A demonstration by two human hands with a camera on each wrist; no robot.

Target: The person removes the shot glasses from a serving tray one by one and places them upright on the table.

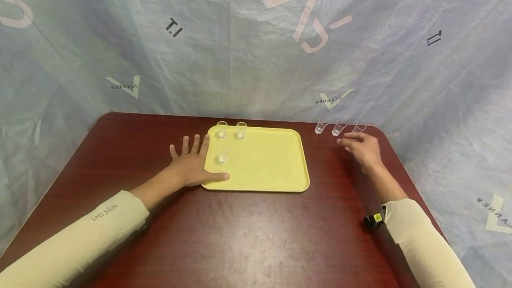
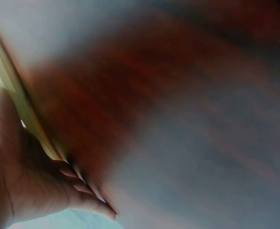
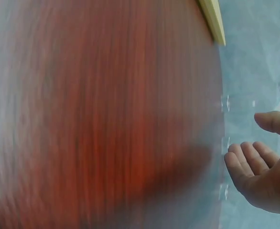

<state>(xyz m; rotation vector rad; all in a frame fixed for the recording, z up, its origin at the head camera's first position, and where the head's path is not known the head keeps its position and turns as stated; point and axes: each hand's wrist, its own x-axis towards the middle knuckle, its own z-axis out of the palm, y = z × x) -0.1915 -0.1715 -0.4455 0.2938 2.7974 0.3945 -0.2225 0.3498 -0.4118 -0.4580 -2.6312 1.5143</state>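
My left hand (image 1: 189,166) is spread over the left edge of a yellow tray (image 1: 264,161), its thumb lying across the near left corner. In the left wrist view, that hand (image 2: 32,188) lies along the tray's edge (image 2: 16,90). Three small clear glasses stand on the tray's left part: a back left glass (image 1: 222,130), one beside it (image 1: 241,131) and a nearer one (image 1: 222,155). At the back right, my right hand (image 1: 365,149) is by a row of three similar glasses (image 1: 338,129). Its thumb and fingers (image 3: 247,164) are apart, with nothing held between them.
The dark red wooden table (image 1: 256,234) extends around the tray. A grey printed curtain (image 1: 232,57) hangs close behind the table and along its sides. A small black device (image 1: 374,220) is strapped at the right wrist.
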